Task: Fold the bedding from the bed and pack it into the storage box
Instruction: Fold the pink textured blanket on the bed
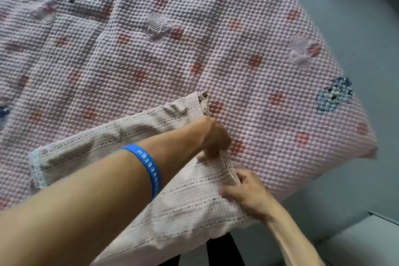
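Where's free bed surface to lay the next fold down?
Free: the pink bubble-textured bed cover from the folded checked cloth up to the top edge and right to the blue patch. Crowded: bottom centre, where left hand and right hand grip that cloth.

Home bedroom, bed (248, 34) under a pink bobble-textured quilt (151, 60), grey floor (354, 6) alongside

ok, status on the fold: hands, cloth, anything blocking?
Left hand and right hand both grip the checked cloth at its right edge. Cloth lies partly folded on the pink bubble-textured bed cover. Nothing blocking.
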